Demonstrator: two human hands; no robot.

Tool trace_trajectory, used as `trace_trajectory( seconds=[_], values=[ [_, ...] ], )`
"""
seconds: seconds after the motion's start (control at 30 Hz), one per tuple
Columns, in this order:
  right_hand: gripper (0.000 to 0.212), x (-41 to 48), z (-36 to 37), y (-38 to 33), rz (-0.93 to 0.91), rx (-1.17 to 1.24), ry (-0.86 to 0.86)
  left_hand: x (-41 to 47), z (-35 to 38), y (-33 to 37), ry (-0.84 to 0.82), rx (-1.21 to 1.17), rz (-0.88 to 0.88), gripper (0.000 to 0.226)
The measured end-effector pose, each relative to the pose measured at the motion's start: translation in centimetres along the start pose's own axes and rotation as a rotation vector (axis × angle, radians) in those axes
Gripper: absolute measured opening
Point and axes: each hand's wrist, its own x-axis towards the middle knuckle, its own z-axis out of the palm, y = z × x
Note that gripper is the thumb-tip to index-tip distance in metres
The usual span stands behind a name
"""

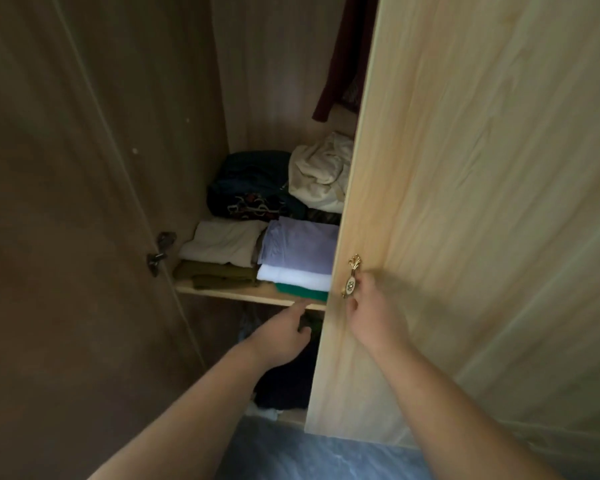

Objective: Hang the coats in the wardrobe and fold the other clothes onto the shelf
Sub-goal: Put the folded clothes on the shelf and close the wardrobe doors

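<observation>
Standing at the wardrobe, we judge the folding step nearly done. Folded clothes (298, 244) sit stacked along the front edge of the shelf (222, 292), with a cream bundle (323, 171) towards its back right corner. A dark red garment (340, 64) hangs above, half hidden by the right door (465, 202). Our right hand (371, 317), slightly blurred, curls its fingers round the gold handle (352, 276) at that door's edge. Our left hand (284, 334) reaches forward holding nothing, forefinger straight at the shelf's front edge, other fingers loosely bent. Swinging the door next would need this hand clear of the gap.
</observation>
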Motion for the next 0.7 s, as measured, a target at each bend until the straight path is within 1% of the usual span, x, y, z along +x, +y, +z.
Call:
trace_trajectory(
  seconds=[0.07, 0.17, 0.3, 0.37, 0.43, 0.47, 0.5, 0.57, 0.63, 0.7],
  values=[
    [0.052, -3.7, -0.1, 0.1, -0.096, -0.075, -0.089, -3.4, 0.6, -0.5, 0.053, 0.038, -0.070, 0.064],
    [0.063, -9.9, 0.3, 0.3, -0.341, -0.195, -0.239, -9.9, 2.0, -1.6, 0.127, 0.110, -0.150, 0.065],
    [0.068, -15.8, 1.4, -0.7, -0.542, -0.227, -0.381, -19.2, 3.9, -3.3, 0.189, 0.271, -0.222, 0.067],
    [0.068, -17.9, 2.1, -2.3, -0.603, -0.213, -0.427, -23.8, 4.1, -4.9, 0.215, 0.319, -0.307, 0.068],
    [0.068, -19.5, 2.7, -4.4, -0.653, -0.183, -0.460, -28.1, 3.4, -6.7, 0.249, 0.385, -0.374, 0.077],
    [0.068, -20.2, 3.0, -5.6, -0.681, -0.167, -0.469, -30.1, 2.8, -7.8, 0.268, 0.412, -0.413, 0.076],
    [0.068, -20.8, 3.2, -6.9, -0.708, -0.154, -0.473, -32.1, 1.9, -8.6, 0.301, 0.421, -0.454, 0.071],
    [0.067, -22.2, 3.7, -9.5, -0.750, -0.122, -0.480, -35.7, 0.1, -10.2, 0.390, 0.408, -0.525, 0.071],
    [0.066, -23.4, 4.0, -12.1, -0.773, -0.068, -0.484, -38.3, -1.9, -11.0, 0.470, 0.330, -0.568, 0.071],
    [0.065, -24.2, 4.3, -14.6, -0.795, -0.046, -0.488, -39.6, -4.4, -11.4, 0.551, 0.204, -0.602, 0.072]
  ],
)
